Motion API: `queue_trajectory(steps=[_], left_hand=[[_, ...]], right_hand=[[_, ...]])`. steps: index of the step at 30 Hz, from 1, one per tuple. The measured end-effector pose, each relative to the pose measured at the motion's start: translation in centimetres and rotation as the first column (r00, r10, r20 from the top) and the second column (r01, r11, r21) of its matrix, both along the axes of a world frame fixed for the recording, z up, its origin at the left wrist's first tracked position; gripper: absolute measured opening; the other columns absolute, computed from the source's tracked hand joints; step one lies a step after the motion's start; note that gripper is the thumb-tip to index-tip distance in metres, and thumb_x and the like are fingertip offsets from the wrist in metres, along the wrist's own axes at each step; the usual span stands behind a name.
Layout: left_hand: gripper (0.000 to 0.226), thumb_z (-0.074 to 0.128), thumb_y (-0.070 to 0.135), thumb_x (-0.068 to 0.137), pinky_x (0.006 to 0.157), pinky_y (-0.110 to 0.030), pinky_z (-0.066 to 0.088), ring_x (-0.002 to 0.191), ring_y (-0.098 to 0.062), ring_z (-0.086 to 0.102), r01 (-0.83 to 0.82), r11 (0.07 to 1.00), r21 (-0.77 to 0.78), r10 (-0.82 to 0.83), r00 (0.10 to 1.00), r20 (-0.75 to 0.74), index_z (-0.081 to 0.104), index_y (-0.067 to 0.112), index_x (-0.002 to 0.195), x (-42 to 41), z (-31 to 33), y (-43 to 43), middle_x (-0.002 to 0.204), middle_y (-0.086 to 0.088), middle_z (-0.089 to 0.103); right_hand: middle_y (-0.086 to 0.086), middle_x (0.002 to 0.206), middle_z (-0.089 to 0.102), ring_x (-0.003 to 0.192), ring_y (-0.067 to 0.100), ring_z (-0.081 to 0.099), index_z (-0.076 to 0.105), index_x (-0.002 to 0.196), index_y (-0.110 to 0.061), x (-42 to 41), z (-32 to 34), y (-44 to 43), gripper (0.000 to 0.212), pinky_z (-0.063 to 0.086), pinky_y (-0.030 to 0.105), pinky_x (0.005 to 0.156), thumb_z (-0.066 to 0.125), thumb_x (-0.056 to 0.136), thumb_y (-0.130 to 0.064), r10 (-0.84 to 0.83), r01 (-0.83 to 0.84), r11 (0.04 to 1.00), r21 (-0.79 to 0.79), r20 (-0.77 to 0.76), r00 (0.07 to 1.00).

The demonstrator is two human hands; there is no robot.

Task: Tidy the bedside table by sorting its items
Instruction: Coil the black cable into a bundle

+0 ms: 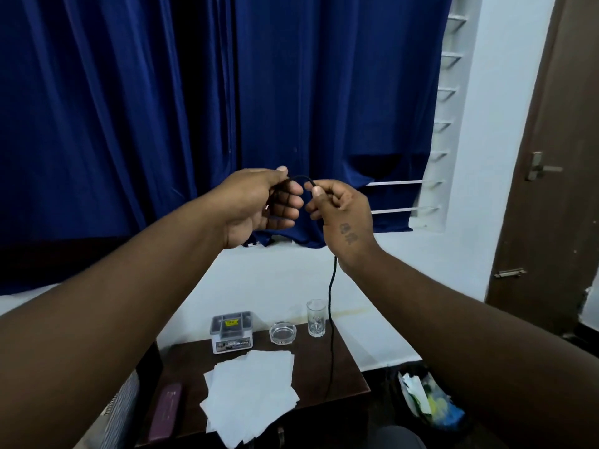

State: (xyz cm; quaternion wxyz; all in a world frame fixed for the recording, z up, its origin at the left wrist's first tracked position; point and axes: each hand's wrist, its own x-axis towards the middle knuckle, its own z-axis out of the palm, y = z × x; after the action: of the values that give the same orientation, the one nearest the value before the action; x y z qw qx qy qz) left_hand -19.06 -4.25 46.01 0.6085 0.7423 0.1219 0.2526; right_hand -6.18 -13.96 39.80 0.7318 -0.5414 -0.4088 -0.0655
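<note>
Both grips are clamped on the black cable (330,296), up at chest height in front of the blue curtain (129,108). The left hand (256,205) curls its fingers round one end. The right hand (343,215) pinches the line between thumb and forefinger, and a short arc bridges the two. Below the right wrist the rest hangs straight down, passing just beside the drinking glass (316,317), towards the right side of the tabletop (346,367). Where its far end lies I cannot tell.

It looks light, thin and floppy, with no stiffness to speak of, so it should coil easily but spring loose if let go. The best hold is probably where the hands are now: gather loops in the left and feed with the right. The swinging tail could clip that glass or the ashtray (282,332), both fragile. The loose papers (252,393) sit mid-table.
</note>
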Motion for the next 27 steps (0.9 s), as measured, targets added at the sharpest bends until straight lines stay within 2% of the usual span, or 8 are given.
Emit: queue_trajectory(steps=[4,6,8,14,16,20,23,27], left_hand=[[0.025,0.054,0.025,0.106,0.073,-0.028,0.064,0.074,-0.015,0.071,0.093,0.991,-0.093,-0.090,0.996,0.028,0.068,0.009,0.094,-0.1,0.1,0.0,0.086,-0.008,0.073],[0.023,0.055,0.021,0.105,0.085,-0.032,0.064,0.093,-0.021,0.075,0.173,0.959,-0.226,-0.156,0.984,0.091,0.068,0.007,0.092,0.1,0.1,0.1,0.103,-0.014,0.077],[0.023,0.055,0.020,0.105,0.096,-0.035,0.060,0.111,-0.025,0.074,0.236,0.910,-0.340,-0.174,0.964,0.202,0.067,0.006,0.091,0.5,0.0,-0.1,0.119,-0.019,0.075],[0.016,0.056,0.019,0.104,0.108,-0.036,0.052,0.119,-0.023,0.070,0.175,0.908,-0.380,0.016,0.893,0.450,0.067,0.010,0.097,1.8,-0.2,0.9,0.125,-0.015,0.074],[0.013,0.059,0.019,0.103,0.107,-0.038,0.053,0.119,-0.022,0.069,0.050,0.949,-0.312,0.089,0.905,0.417,0.067,0.010,0.100,2.2,-0.3,1.7,0.125,-0.013,0.074],[0.013,0.065,0.022,0.099,0.101,-0.037,0.054,0.113,-0.014,0.067,-0.145,0.988,0.054,0.125,0.953,0.274,0.068,0.017,0.088,2.3,-1.4,2.4,0.122,-0.007,0.075],[0.014,0.064,0.021,0.099,0.091,-0.028,0.049,0.108,-0.010,0.070,-0.093,0.952,0.291,0.049,0.987,0.156,0.064,0.012,0.089,2.3,-2.0,2.9,0.117,-0.006,0.076],[0.011,0.058,0.012,0.103,0.067,-0.016,0.052,0.070,-0.001,0.068,0.033,0.944,0.327,-0.055,0.997,0.057,0.060,0.002,0.099,2.2,-2.1,2.7,0.094,-0.009,0.076]], right_hand=[[0.019,0.088,0.072,0.073,0.010,0.063,0.072,0.107,-0.006,0.3,-0.2,0.6,0.016,0.054,0.024,0.071,0.059,0.100,-0.008,0.054,-0.054,0.999,0.000,0.012,0.998],[0.021,0.095,0.072,0.079,0.015,0.064,0.070,0.110,0.002,0.4,-0.5,1.0,0.019,0.055,0.027,0.075,0.056,0.101,-0.005,0.120,-0.120,0.993,0.015,-0.033,0.992],[0.016,0.083,0.066,0.071,0.013,0.059,0.067,0.110,0.007,0.1,-0.9,1.4,0.021,0.051,0.023,0.067,0.052,0.102,-0.005,0.162,-0.162,0.987,0.010,-0.064,0.985],[0.001,0.068,0.059,0.055,0.006,0.053,0.068,0.120,-0.001,-1.2,-3.7,1.7,0.025,0.045,0.018,0.059,0.053,0.103,-0.013,0.255,-0.290,0.953,-0.093,-0.273,0.927],[0.001,0.067,0.056,0.054,0.007,0.050,0.070,0.116,-0.002,-1.6,-4.3,1.2,0.024,0.043,0.018,0.058,0.053,0.103,-0.014,0.255,-0.309,0.937,-0.164,-0.284,0.924],[-0.001,0.063,0.051,0.052,0.008,0.044,0.075,0.096,-0.009,-2.0,-3.4,0.2,0.022,0.040,0.018,0.055,0.058,0.101,-0.022,0.234,-0.291,0.931,-0.220,-0.251,0.939],[-0.001,0.060,0.046,0.051,0.009,0.037,0.071,0.080,-0.011,-1.8,-1.9,-0.4,0.028,0.035,0.022,0.054,0.061,0.100,-0.029,0.223,-0.278,0.925,-0.258,-0.223,0.949],[0.007,0.063,0.044,0.051,0.007,0.034,0.071,0.077,-0.010,-1.1,0.2,-1.0,0.028,0.032,0.017,0.050,0.064,0.098,-0.029,0.198,-0.226,0.914,-0.337,-0.115,0.973]])
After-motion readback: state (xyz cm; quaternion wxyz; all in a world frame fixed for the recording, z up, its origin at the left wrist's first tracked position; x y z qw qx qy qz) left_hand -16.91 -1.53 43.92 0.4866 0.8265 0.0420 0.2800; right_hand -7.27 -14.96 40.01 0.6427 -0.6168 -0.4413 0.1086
